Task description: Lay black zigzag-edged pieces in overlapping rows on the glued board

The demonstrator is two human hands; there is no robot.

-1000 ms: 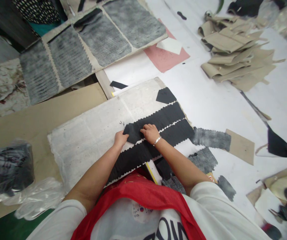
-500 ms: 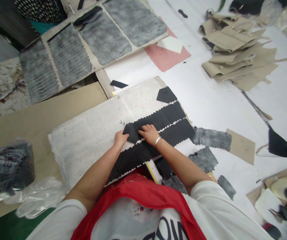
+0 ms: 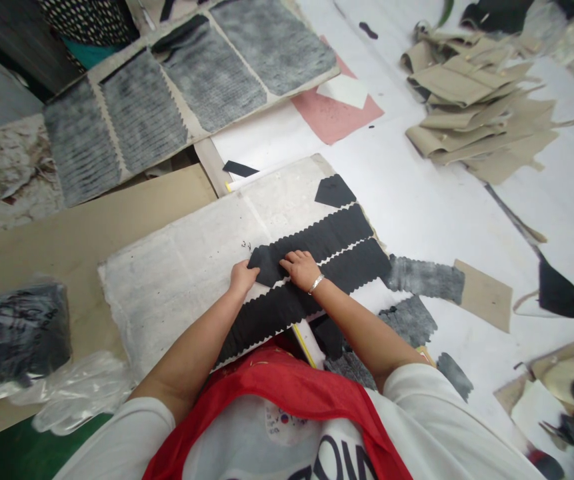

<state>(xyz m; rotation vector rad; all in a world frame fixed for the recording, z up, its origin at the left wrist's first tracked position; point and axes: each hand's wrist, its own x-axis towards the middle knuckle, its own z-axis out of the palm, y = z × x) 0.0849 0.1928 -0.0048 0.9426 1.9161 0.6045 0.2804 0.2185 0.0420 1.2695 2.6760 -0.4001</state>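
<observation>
At the left end of the upper row on the pale board (image 3: 187,260), the end piece (image 3: 267,275) lies flat, black and pointed at its left side. The left hand (image 3: 243,275) is nearly closed at that side, thumb and fingers apparently pinching the edge. The right hand (image 3: 303,269) is half curled, fingertips resting on the row just right of the end piece; whether they grip or only press cannot be told.

Compared with the preceding second, the right fingertips have shifted only slightly, while the left hand and the end piece hold position. No piece has been added to the row; this is judged to be a fine adjustment of placement.

The lower row (image 3: 351,261), also black with scalloped edges, runs alongside, separated by a narrow pale gap. A loose black piece (image 3: 334,191) lies near the board's upper right corner, apart from both rows.

Beyond the board, a second board (image 3: 194,127) carries grey panels (image 3: 221,77). A pink sheet (image 3: 334,123) lies to its right, and a stack of beige pieces (image 3: 471,100) lies farther right on the white table surface (image 3: 417,220).
</observation>
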